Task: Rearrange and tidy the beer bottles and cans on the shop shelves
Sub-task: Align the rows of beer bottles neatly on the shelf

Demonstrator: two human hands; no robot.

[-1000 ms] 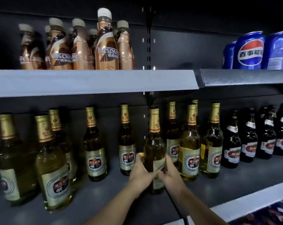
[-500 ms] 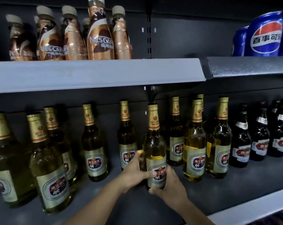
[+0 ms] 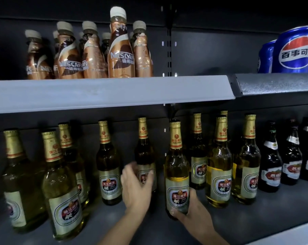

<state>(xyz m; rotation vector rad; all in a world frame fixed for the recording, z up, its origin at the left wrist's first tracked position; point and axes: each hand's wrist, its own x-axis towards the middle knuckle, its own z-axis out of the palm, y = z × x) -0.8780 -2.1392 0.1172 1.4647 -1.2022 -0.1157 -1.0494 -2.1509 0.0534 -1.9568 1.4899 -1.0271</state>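
Note:
Several gold-capped pale beer bottles stand on the lower shelf. My right hand grips the foot of one upright bottle near the middle of the shelf, its label facing me. My left hand, blurred, is off that bottle and reaches toward a darker bottle standing farther back on the left. Its thumb and fingers are spread on either side of that bottle's label. Whether they touch the glass I cannot tell.
Dark beer bottles fill the shelf's right end. More pale bottles crowd the left front. The grey upper shelf hangs just above the bottle necks and carries brown coffee drink bottles and blue cola cans.
My left hand has let go of the middle bottle and moved left and back toward the darker bottle. My right hand still holds the middle bottle, whose label now faces forward.

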